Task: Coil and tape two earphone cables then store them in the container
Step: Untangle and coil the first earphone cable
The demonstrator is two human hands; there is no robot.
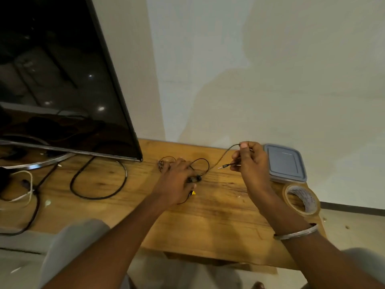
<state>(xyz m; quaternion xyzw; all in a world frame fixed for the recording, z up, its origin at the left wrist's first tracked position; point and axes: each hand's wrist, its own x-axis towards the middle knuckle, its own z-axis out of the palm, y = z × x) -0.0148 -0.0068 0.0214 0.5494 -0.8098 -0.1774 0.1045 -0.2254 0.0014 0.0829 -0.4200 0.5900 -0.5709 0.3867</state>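
Wooden table [218,222]: one tape roll [302,199], one lidded container [285,162], right fingers [242,146] pinching one earphone cable [224,155].

The wooden worktop [218,215] in front of me is carrying a tangle of black earphone cable [201,163] at its middle. A lidded grey container [285,162] is sitting at the far right corner, with a roll of tape [302,199] lying just in front of it. A television [62,80] is standing at the left, black and white cords [98,180] trailing below it.
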